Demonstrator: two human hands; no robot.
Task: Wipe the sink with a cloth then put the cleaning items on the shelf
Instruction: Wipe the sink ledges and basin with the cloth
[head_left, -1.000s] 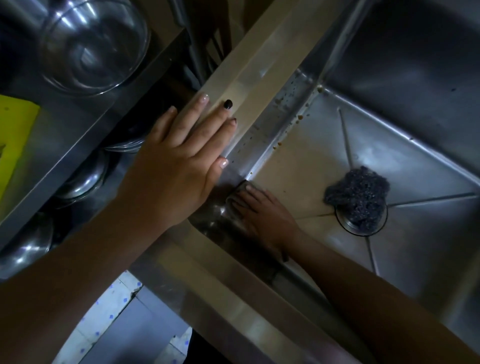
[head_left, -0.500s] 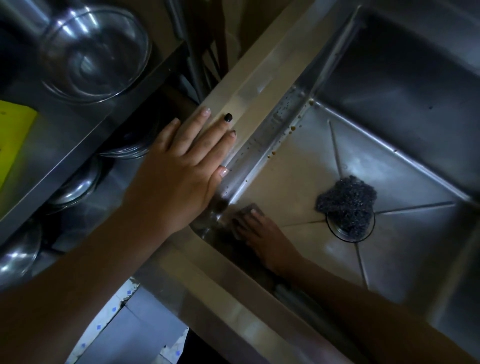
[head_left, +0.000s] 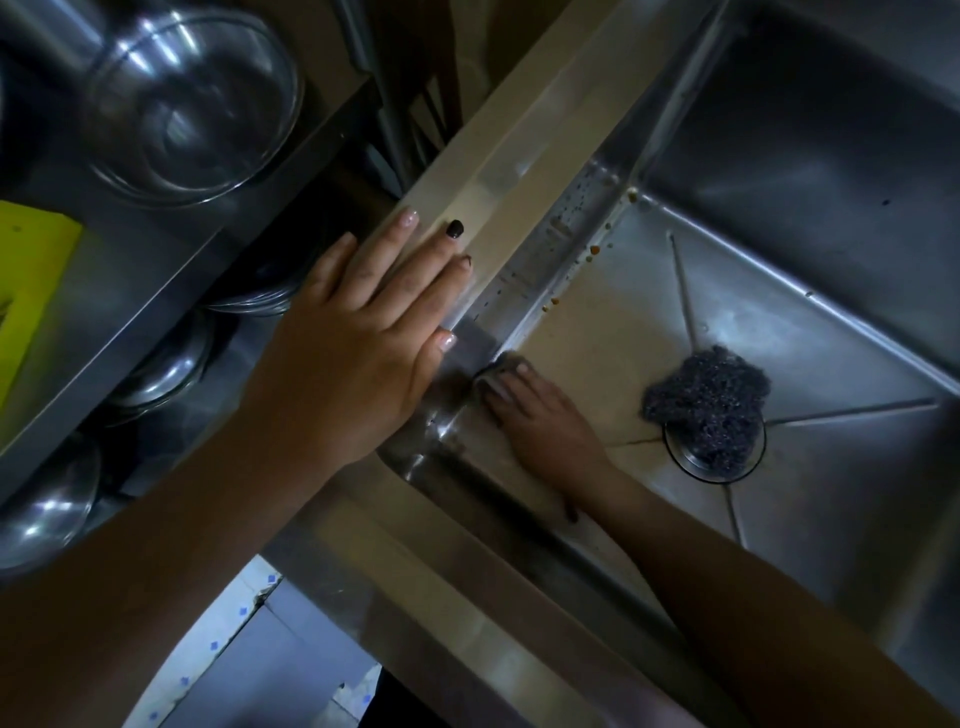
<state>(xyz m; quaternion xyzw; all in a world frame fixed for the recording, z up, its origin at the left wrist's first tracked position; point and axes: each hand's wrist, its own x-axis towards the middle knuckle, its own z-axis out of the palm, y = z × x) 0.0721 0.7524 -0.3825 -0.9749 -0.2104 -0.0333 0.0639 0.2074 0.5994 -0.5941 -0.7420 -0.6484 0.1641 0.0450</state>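
A stainless steel sink (head_left: 810, 322) fills the right of the view. My right hand (head_left: 545, 421) is down on the sink floor by its left wall, fingers pressed on a small dark cloth (head_left: 496, 366), mostly hidden beneath them. My left hand (head_left: 363, 343) lies flat with fingers apart on the sink's left rim (head_left: 524, 156), holding nothing. A grey steel wool scrubber (head_left: 706, 405) sits on the drain (head_left: 722, 467). Brown specks dot the left wall and far corner.
A metal shelf (head_left: 135, 270) stands to the left, with a glass bowl (head_left: 192, 104) and a yellow item (head_left: 26, 270) on top. Steel bowls (head_left: 47, 499) sit on the level below. Tiled floor (head_left: 228, 644) shows under the sink's front rim.
My right hand has slid the cloth a short way along the sink floor beside the left wall. My left hand stays on the rim. The view has shifted slightly.
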